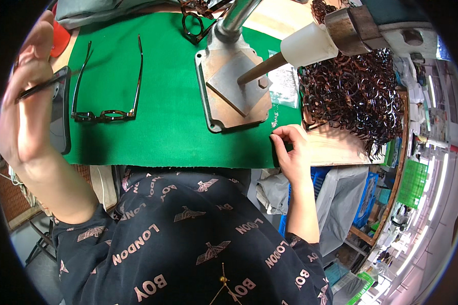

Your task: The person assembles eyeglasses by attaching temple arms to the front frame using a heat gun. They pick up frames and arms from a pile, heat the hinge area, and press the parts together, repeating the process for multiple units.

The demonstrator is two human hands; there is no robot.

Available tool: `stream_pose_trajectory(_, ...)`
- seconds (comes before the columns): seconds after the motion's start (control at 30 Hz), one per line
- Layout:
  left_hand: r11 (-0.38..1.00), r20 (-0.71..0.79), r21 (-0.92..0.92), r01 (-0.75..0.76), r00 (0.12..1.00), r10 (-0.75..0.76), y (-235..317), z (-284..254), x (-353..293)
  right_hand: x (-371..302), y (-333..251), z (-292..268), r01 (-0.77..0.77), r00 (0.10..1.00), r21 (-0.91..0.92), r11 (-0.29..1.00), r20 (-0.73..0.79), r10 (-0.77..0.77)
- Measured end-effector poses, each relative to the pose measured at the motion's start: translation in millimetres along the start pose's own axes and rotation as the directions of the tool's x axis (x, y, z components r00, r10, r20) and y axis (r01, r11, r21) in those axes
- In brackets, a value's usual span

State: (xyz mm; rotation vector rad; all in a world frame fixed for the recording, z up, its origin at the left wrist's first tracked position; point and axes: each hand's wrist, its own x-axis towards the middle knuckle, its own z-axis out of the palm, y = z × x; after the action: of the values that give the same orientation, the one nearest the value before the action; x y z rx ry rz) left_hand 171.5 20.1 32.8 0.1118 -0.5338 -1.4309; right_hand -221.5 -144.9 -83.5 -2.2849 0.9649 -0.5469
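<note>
My left hand is raised at the far left, fingers curled, partly blurred. It holds a thin dark piece that looks like part of an eyeglass frame. My right hand rests at the front right edge of the green mat, thumb and forefinger pinched together; anything between them is too small to make out. Just beyond those fingertips lie tiny pale bits, below a clear plastic bag of similar bits. A dark pair of eyeglasses lies on the mat, temples unfolded and pointing away.
A metal stand with a square plate, rod and white sleeve stands mid-right. Brown eyeglass frames are heaped at right. A phone-like slab lies left; another round frame sits at the back.
</note>
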Motion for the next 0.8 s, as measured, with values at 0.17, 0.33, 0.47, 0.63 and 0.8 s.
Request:
stream_pose_trajectory(0.17,0.994,0.028,-0.049,-0.097,0.995,0.098,-25.9,2.3,-12.2,5.3,-5.7,2.7,0.116,0.993,-0.099,0.988,0.026,-0.114)
stream_pose_trajectory(0.33,0.973,0.364,0.232,-0.006,0.928,-0.081,-43.7,17.4,1.0,3.6,2.6,-4.6,0.108,0.994,-0.082,0.991,0.038,-0.105)
stream_pose_trajectory(0.47,-0.036,0.297,0.949,-0.315,0.845,0.445,-69.8,22.4,-10.3,0.9,0.3,-10.5,-0.012,1.000,0.062,0.998,0.021,0.011)
stream_pose_trajectory(0.63,0.291,-0.057,0.950,-0.111,0.857,0.512,-120.0,44.2,-11.7,-1.3,4.2,-7.4,0.032,0.999,-0.001,0.999,0.014,-0.032)
stream_pose_trajectory(0.8,0.388,-0.186,0.916,-0.096,0.758,0.625,-155.1,54.5,-3.8,5.6,-5.0,-6.8,0.008,0.998,-0.022,1.000,0.059,-0.007)
